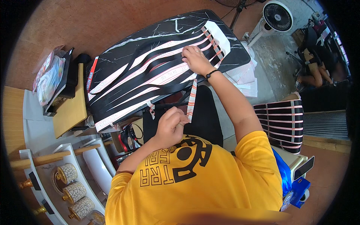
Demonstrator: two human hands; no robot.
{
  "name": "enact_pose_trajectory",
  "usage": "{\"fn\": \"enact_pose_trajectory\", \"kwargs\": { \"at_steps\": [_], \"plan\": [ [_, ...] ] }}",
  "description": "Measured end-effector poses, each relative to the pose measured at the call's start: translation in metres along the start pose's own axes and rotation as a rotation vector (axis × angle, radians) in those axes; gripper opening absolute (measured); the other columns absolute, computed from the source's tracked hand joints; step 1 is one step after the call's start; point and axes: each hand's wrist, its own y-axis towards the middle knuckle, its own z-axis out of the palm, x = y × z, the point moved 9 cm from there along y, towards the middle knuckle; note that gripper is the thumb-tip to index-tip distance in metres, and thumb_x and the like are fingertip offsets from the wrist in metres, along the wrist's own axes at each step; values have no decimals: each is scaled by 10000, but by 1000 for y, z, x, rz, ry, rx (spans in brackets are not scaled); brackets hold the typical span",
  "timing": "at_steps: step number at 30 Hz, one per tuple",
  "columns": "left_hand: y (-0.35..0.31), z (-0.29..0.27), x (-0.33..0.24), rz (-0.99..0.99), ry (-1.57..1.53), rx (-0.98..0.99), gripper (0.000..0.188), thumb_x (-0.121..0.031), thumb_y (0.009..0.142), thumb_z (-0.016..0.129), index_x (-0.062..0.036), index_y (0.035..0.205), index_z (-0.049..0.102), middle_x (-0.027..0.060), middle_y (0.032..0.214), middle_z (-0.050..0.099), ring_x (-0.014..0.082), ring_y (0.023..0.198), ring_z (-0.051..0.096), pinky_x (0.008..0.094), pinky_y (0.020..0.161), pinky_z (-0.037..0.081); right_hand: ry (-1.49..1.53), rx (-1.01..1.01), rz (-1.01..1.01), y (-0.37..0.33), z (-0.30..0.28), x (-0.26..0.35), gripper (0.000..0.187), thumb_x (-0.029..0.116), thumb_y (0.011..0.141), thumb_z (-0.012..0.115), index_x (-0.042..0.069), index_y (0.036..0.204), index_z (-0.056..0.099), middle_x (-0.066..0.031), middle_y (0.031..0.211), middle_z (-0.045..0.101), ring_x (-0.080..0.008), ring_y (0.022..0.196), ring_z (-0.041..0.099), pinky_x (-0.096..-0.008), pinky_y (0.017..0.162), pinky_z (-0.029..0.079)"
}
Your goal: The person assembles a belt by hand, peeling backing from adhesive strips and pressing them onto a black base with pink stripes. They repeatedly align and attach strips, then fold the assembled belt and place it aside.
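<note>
Long black strips (165, 90) and white, pink-edged paper strips (165, 77) lie side by side along a black marbled table. At the far right end, a narrow orange-striped strip (214, 42) crosses them beside a white sheet (221, 37). My right hand (195, 60) rests on the strips near that end, its fingers partly spread and slightly bent, with a dark bead bracelet at the wrist. Nearer my body, my left hand (170, 127) is closed at the lower end of a white-and-orange striped strip (192, 98). That strip hangs down from the table's near edge.
A woven black, pink-lined panel (281, 122) stands at the right. Papers (245, 80) lie beyond the table's right corner, near a white fan (277, 17). Another person (318, 67) sits far right. Shelves with decorated jars (77, 191) are lower left; a plastic-wrapped bundle (50, 77) is left.
</note>
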Motion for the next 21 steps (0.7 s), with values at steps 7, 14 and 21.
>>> {"fn": "enact_pose_trajectory", "kwargs": {
  "at_steps": [7,14,21],
  "plan": [
    [-7,-10,14,-228,49,-116,89,65,833,650,-9,840,602,91,821,601,222,761,583,290,723,453,187,-228,-32,-7,-35,6,135,138,892,624,47,992,627,-128,1213,585,-347,1135,523,-451,998,406],
    [-4,-30,27,-206,65,-250,48,27,874,640,0,861,603,98,837,586,215,768,573,295,718,440,249,-169,-40,-30,-41,17,333,295,890,664,13,720,710,-102,1043,654,-298,1080,546,-415,931,420],
    [0,-4,7,-18,2,-54,176,157,736,596,-2,812,596,109,785,575,255,722,595,323,650,482,-14,10,140,-27,-9,11,387,425,857,677,62,754,766,-72,928,583,-285,1011,517,-469,922,392]
  ]
}}
